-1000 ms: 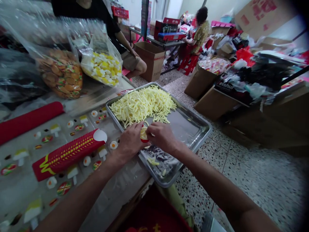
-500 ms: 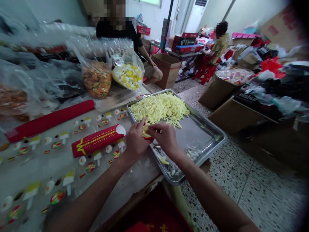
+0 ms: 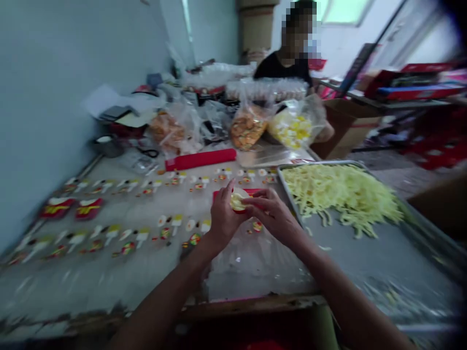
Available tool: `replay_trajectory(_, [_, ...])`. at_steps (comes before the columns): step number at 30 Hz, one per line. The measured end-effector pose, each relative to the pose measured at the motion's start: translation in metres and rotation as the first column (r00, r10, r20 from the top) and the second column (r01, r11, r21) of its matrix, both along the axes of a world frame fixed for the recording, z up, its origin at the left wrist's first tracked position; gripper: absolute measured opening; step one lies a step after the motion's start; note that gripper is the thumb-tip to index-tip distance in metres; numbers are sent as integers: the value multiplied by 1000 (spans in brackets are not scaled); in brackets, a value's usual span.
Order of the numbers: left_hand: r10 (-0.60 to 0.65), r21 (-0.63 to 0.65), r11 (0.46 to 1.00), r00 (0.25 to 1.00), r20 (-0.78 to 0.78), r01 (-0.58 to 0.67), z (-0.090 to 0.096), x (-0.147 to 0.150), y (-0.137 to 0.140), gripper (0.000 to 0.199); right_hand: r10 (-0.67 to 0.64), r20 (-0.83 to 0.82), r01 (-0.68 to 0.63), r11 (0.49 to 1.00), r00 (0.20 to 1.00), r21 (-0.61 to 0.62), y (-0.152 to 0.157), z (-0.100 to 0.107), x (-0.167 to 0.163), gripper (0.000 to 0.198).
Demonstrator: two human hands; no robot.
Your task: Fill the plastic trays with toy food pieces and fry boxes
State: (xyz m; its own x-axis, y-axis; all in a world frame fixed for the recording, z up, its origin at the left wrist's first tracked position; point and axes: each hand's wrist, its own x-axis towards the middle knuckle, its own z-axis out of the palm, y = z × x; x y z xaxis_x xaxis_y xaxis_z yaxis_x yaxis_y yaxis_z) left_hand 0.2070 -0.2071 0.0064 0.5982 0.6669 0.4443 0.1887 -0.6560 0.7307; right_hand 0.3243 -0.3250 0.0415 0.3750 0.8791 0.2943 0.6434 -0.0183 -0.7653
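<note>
My left hand [image 3: 225,214] is closed around a small red fries carton [image 3: 239,211] with pale yellow fries in its mouth. The fingers of my right hand [image 3: 272,209] are pinched together against the carton's right side, at the opening; their exact hold is partly hidden. Behind both hands lies a red stack of flat cartons [image 3: 218,194], mostly covered. To the right, a metal tray [image 3: 346,257] bears a heap of loose yellow fries [image 3: 339,192]. Two filled-looking red cartons with yellow marks, a left one [image 3: 57,208] and a right one [image 3: 88,209], lie at the table's far left.
Rows of small food-shaped pieces [image 3: 127,248] lie on clear plastic across the table [image 3: 146,287]. A long red roll or stack [image 3: 200,159] lies behind them. Bags of brown pieces [image 3: 248,127] and yellow-white pieces [image 3: 292,129] stand farther back. A person [image 3: 280,68] sits beyond.
The view has swung left. My hands have moved with the fries carton from beside the tray's edge to over the table, in front of the carton stack.
</note>
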Motion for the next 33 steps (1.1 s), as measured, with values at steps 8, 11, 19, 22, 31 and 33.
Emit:
replay_trajectory(8, [62,-66,996,998,-14,-63,-7,-105,80,102,279,-47,-277,960,959,42,113,-23,-81,23])
replay_trajectory(11, [113,-75,990,992,-61,-117,-7,-149,117,107,454,-13,-454,891,891,-22,172,-19,-112,21])
replay_trajectory(19, [570,93,821,801,-182,-563,8,-289,212,82,567,-13,-540,777,823,-325,340,-33,-202,27])
replay_trajectory(22, [692,155,721,702,-166,-675,0,-324,238,53,607,150,-488,741,781,-461,390,-43,-224,29])
replay_trajectory(31, [128,118,990,864,-487,-80,-52,-338,275,53,732,381,-480,667,565,-570,390,-55,-242,30])
replay_trajectory(33, [135,121,989,856,-499,-85,-49,-337,272,43,722,498,-477,692,481,-543,383,-55,-242,32])
